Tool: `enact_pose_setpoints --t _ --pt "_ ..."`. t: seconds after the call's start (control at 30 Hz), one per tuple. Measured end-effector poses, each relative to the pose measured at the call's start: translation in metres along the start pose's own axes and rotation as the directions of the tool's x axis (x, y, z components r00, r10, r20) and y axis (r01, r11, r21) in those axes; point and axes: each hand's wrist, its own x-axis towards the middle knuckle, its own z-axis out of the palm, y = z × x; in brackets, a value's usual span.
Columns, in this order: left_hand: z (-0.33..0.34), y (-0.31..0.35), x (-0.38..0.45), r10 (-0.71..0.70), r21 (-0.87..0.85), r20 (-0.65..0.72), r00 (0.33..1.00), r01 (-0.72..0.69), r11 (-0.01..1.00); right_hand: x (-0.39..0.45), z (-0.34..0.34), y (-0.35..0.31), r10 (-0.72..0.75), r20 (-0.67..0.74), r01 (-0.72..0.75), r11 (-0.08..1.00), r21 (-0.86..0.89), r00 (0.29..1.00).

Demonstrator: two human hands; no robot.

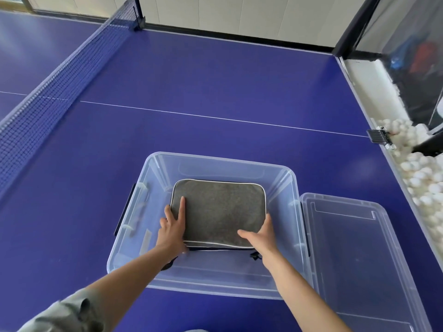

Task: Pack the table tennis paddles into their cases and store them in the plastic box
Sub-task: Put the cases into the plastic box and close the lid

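A grey rectangular paddle case with white piping lies inside the clear plastic box on the blue table. My left hand grips the case's near left corner, fingers spread flat on top. At the near right corner, my right hand holds the case with its thumb on top. A black zipper pull shows below the case's near edge. No paddle is visible; the case's contents are hidden.
The box's clear lid lies flat just right of the box. A blue net crosses the table at the left. Along the table's right edge runs a trough of several white balls.
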Motion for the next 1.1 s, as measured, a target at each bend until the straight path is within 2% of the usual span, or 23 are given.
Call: enact_pose_setpoints --t 0.1,0.2,0.33,0.43,0.53,0.6,0.67,0.7,0.73,0.77,0.8,0.87,0.9,1.0,1.1 --pt "0.003 -0.007 0.006 0.054 -0.022 -0.068 0.996 -0.055 0.998 0.005 -0.002 0.002 -0.037 -0.04 0.039 0.998 0.058 0.999" --pt "0.006 -0.01 0.009 0.066 -0.034 -0.149 0.987 -0.072 0.997 0.01 -0.002 0.002 -0.031 -0.059 0.034 0.998 0.044 0.998" --pt "0.012 -0.009 0.011 0.06 -0.025 -0.17 0.984 -0.065 0.998 0.016 0.001 0.005 -0.036 -0.084 0.04 0.998 0.045 0.996" --pt "0.013 -0.008 0.012 0.049 -0.025 -0.149 0.988 -0.053 0.998 0.017 0.002 0.006 -0.048 -0.092 0.052 0.998 0.042 0.995" --pt "0.008 -0.008 0.018 0.003 -0.172 -0.032 0.999 -0.009 0.985 0.019 0.0 0.005 -0.075 -0.091 0.079 0.996 0.045 0.993" --pt "0.0 -0.013 0.025 -0.003 -0.418 0.077 0.997 0.035 0.908 0.021 0.0 0.0 -0.095 -0.081 0.098 0.995 0.032 0.992" --pt "-0.013 -0.02 0.034 -0.033 -0.724 0.077 0.997 0.078 0.686 0.026 0.002 -0.009 -0.149 -0.1 0.15 0.989 0.0 0.984" --pt "-0.019 -0.023 0.039 -0.084 -0.806 0.059 0.995 0.097 0.584 0.03 0.004 -0.015 -0.189 -0.116 0.188 0.982 -0.021 0.975" --pt "-0.023 -0.024 0.044 -0.116 -0.831 0.039 0.992 0.097 0.548 0.034 0.006 -0.022 -0.226 -0.122 0.221 0.974 -0.05 0.966" --pt "-0.026 -0.021 0.048 -0.108 -0.805 0.007 0.994 0.07 0.589 0.039 0.007 -0.027 -0.25 -0.112 0.24 0.966 -0.095 0.962" --pt "-0.026 -0.018 0.051 -0.065 -0.739 -0.024 0.998 0.026 0.673 0.043 0.009 -0.029 -0.264 -0.091 0.247 0.955 -0.162 0.96" --pt "-0.019 -0.007 0.053 -0.011 -0.53 -0.038 0.999 -0.011 0.848 0.051 0.01 -0.026 -0.292 -0.064 0.258 0.913 -0.317 0.954" --pt "-0.014 -0.003 0.053 -0.02 -0.443 -0.04 0.999 0.0 0.896 0.052 0.011 -0.023 -0.319 -0.067 0.273 0.888 -0.37 0.945" --pt "-0.004 -0.001 0.053 -0.03 -0.377 -0.089 0.996 -0.005 0.926 0.053 0.016 -0.015 -0.397 -0.125 0.31 0.846 -0.433 0.909" --pt "-0.003 -0.001 0.05 -0.011 -0.275 -0.158 0.987 -0.034 0.961 0.052 0.02 -0.014 -0.365 -0.151 0.246 0.828 -0.505 0.919"
